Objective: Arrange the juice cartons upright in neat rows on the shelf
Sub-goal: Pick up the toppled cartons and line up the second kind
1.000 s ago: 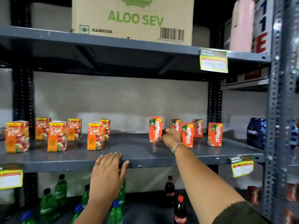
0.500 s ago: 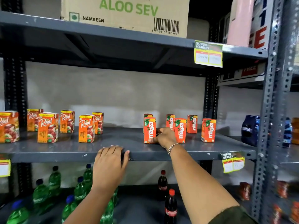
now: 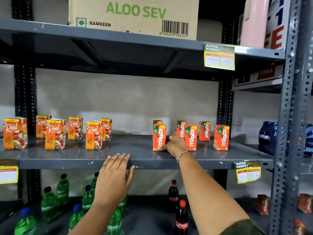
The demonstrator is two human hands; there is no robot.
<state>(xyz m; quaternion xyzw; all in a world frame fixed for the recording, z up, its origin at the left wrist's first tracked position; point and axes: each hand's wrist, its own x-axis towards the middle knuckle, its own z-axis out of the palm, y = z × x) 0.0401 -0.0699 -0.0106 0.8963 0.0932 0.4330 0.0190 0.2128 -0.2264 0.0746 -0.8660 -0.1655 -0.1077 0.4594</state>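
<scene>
Several orange Maaza cartons stand upright on the right half of the grey shelf (image 3: 81, 155). My right hand (image 3: 174, 144) grips the front left Maaza carton (image 3: 159, 136) at its base. Behind it stands another carton (image 3: 157, 122), mostly hidden. To the right stand a front carton (image 3: 191, 137), a back carton (image 3: 204, 131) and an end carton (image 3: 221, 137). Several Real apple cartons (image 3: 55, 134) stand upright in two rows on the left half. My left hand (image 3: 115, 175) rests flat on the shelf's front edge, holding nothing.
A cardboard Aloo Sev box (image 3: 133, 16) sits on the shelf above. Green Sprite bottles (image 3: 49, 206) and cola bottles (image 3: 181, 217) stand on the shelf below. Price tags (image 3: 219, 56) hang from shelf edges. A perforated metal upright (image 3: 286, 133) borders the right side.
My right hand has drawn the front left Maaza carton forward toward the shelf's front edge, revealing another carton behind it. The view tilted slightly downward. My left hand stayed on the edge.
</scene>
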